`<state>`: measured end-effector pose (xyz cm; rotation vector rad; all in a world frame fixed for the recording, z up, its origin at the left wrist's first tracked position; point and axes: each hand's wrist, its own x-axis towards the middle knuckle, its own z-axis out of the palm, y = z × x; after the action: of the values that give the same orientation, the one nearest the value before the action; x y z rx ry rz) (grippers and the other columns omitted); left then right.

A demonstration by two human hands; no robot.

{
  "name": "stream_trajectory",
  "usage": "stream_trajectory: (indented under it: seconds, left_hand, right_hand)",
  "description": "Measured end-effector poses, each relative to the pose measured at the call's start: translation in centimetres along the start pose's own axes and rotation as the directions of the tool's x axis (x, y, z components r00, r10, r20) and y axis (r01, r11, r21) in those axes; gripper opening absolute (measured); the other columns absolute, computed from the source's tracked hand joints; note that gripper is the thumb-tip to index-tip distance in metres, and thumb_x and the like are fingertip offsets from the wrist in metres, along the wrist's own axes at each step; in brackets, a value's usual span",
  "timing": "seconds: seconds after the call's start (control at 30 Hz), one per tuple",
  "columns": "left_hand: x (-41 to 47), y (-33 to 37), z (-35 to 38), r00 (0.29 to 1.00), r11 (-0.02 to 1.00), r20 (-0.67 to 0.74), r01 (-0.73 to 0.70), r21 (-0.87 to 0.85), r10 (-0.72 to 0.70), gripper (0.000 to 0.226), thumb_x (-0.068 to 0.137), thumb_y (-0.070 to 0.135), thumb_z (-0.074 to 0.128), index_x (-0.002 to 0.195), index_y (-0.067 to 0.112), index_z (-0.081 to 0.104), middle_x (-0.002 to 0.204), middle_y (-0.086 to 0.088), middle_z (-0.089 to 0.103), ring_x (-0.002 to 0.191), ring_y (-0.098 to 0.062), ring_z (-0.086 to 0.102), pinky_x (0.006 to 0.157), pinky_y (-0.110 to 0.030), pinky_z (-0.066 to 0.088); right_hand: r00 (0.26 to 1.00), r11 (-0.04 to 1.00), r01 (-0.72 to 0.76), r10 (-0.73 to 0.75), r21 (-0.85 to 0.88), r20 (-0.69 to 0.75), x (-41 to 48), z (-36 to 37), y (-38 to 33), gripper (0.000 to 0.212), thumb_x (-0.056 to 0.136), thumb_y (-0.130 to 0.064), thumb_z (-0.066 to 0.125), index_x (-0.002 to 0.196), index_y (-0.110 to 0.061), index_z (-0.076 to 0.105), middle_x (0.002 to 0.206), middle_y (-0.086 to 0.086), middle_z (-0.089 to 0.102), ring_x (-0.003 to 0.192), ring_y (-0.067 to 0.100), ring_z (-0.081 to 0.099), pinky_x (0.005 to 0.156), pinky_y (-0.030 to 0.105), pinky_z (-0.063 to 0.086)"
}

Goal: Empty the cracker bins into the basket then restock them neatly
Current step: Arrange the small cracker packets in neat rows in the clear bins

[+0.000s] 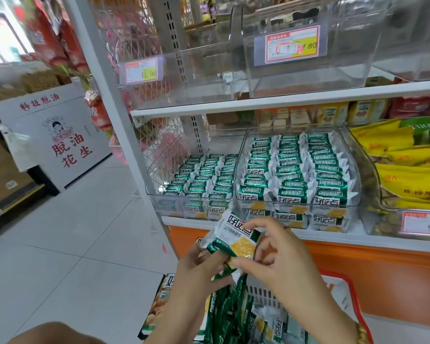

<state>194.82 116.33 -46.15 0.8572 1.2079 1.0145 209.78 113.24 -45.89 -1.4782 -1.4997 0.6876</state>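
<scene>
In the head view, two hands are meeting at the lower centre of the frame, just below the front of the shelving. The left hand (199, 271) is curling its fingers around the lower left edge of a green and white cracker packet (233, 237). The right hand (281, 259) is pinching the packet's lower right corner between thumb and fingertips, its other fingers loosely bent. The packet is tilting up towards the shelf, printed face to the camera.

Directly beneath the hands, a basket (263, 292) with a red rim and white slotted wall is sitting at the bottom of the frame. It is holding loose packets (233, 309) of the same kind, standing and leaning on edge.

Above the hands, on the lower shelf, the left bin (196, 180) and the middle bin (296, 170), both clear, are showing neat rows of packets, the middle one filled higher. Yellow bags (407, 170) are lying in the bin at the right edge. On the upper shelf, clear bins (308, 78) are carrying red-bordered price tags (292, 44). A white sign (60, 135) with red characters is standing on the tiled floor at the left.
</scene>
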Motion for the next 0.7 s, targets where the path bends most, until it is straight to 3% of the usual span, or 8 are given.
stream_trajectory:
  seconds: [0.13,0.23,0.3,0.37,0.47,0.6,0.67,0.7]
  left_hand:
    - [-0.4,0.5,0.1,0.997,0.997,0.076,0.026,-0.067,-0.021,0.062,0.067,0.007,0.077,0.123,0.002,0.051,0.095,-0.015,0.065,0.089,-0.03,0.069,0.066,-0.039,0.058]
    - [-1.0,1.6,-0.2,0.994,0.998,0.106,-0.023,-0.059,0.029,0.082,0.046,0.025,0.085,0.119,0.011,0.052,0.1,-0.013,0.059,0.089,-0.028,0.069,0.077,-0.046,0.058]
    - [-1.1,2.6,-0.5,0.989,0.998,0.139,-0.054,-0.04,0.059,0.072,0.054,0.03,0.092,0.111,0.003,0.058,0.088,-0.014,0.065,0.079,-0.028,0.07,0.068,-0.04,0.058]
    - [-0.4,3.6,-1.2,0.987,0.998,0.145,-0.057,-0.034,0.061,0.062,0.06,0.028,0.086,0.108,0.002,0.056,0.078,-0.009,0.07,0.073,-0.025,0.069,0.062,-0.036,0.056]
    - [1.4,5.6,-2.1,0.973,0.989,0.204,-0.127,0.075,0.109,0.055,0.063,0.03,0.084,0.107,0.004,0.064,0.096,-0.008,0.074,0.092,-0.024,0.07,0.071,-0.032,0.058]
    - [4.0,8.4,-2.8,0.964,0.975,0.242,-0.154,0.162,0.112,0.054,0.066,0.031,0.083,0.107,0.002,0.065,0.1,-0.009,0.074,0.094,-0.021,0.07,0.07,-0.026,0.057]
    - [5.0,9.4,-3.1,0.96,0.968,0.253,-0.168,0.188,0.117,0.051,0.067,0.033,0.077,0.105,0.001,0.065,0.1,-0.012,0.073,0.094,-0.024,0.071,0.074,-0.031,0.059]
    - [5.4,9.8,-3.4,0.958,0.962,0.253,-0.187,0.199,0.133,0.049,0.067,0.034,0.076,0.102,0.002,0.067,0.099,-0.013,0.073,0.093,-0.025,0.071,0.077,-0.033,0.059]
  right_hand:
    - [0.998,0.998,0.04,-0.038,0.042,-0.043,0.2,-0.1,-0.4,0.045,0.07,-0.036,0.083,0.101,-0.046,0.053,0.073,-0.008,0.056,0.061,0.006,0.058,0.061,0.02,0.051]
    - [0.993,0.992,0.118,-0.118,0.041,-0.001,0.6,-0.2,-1.7,0.033,0.068,-0.027,0.082,0.087,-0.038,0.058,0.1,-0.021,0.056,0.07,0.009,0.06,0.063,0.023,0.053]
    - [0.987,0.986,0.151,-0.153,0.069,0.039,0.8,-0.2,-2.6,0.026,0.065,-0.036,0.08,0.081,-0.036,0.06,0.109,-0.025,0.054,0.071,0.01,0.059,0.064,0.027,0.053]
    - [0.991,0.989,0.136,-0.136,0.059,-0.015,1.4,-0.2,-3.6,0.032,0.061,-0.059,0.073,0.082,-0.039,0.059,0.098,-0.017,0.06,0.072,0.005,0.056,0.062,0.025,0.05]
    - [0.996,0.998,0.047,-0.05,-0.038,-0.072,3.4,0.0,-4.2,0.06,0.052,-0.08,0.054,0.103,-0.05,0.048,0.098,-0.031,0.047,0.088,-0.01,0.047,0.071,0.011,0.039]
    - [0.973,0.979,-0.125,0.09,0.161,0.211,7.1,1.4,-3.9,0.088,0.047,-0.082,0.064,0.126,-0.047,0.045,0.136,-0.018,0.048,0.118,0.007,0.053,0.101,0.036,0.046]
    - [0.957,0.949,-0.179,0.107,0.26,0.268,8.7,2.3,-3.8,0.084,0.053,-0.075,0.072,0.127,-0.039,0.052,0.136,-0.012,0.052,0.117,0.01,0.058,0.098,0.04,0.05]
    - [0.959,0.93,-0.185,0.101,0.318,0.264,9.4,2.8,-4.0,0.068,0.062,-0.064,0.076,0.121,-0.037,0.056,0.126,-0.015,0.057,0.109,0.007,0.062,0.092,0.036,0.054]
